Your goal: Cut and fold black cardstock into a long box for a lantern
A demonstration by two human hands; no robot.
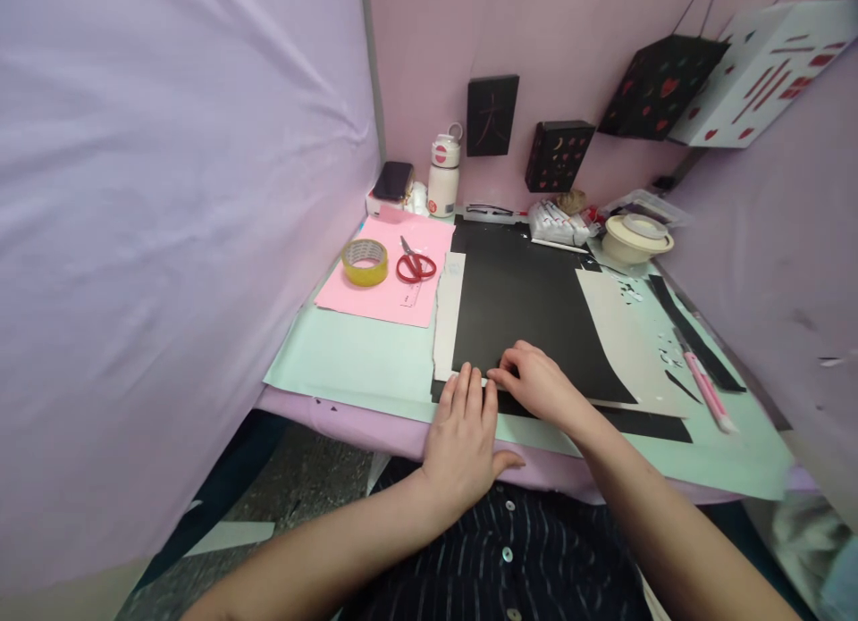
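A large black sheet lies over white paper at the middle of the table, with more black paper beneath. My left hand rests flat on the near left edge of the stack, its fingers stretched out and its thumb apart. Just right of it, my right hand is closed at the near edge of the black sheet, fingertips curled down on the paper. Whatever those fingertips pinch, if anything, is too small to make out.
Red scissors and yellow tape lie on pink paper at the left. A pink cutter lies right, near black strips. A bottle, paint tubes and a bowl stand behind. Decorated boxes hang above.
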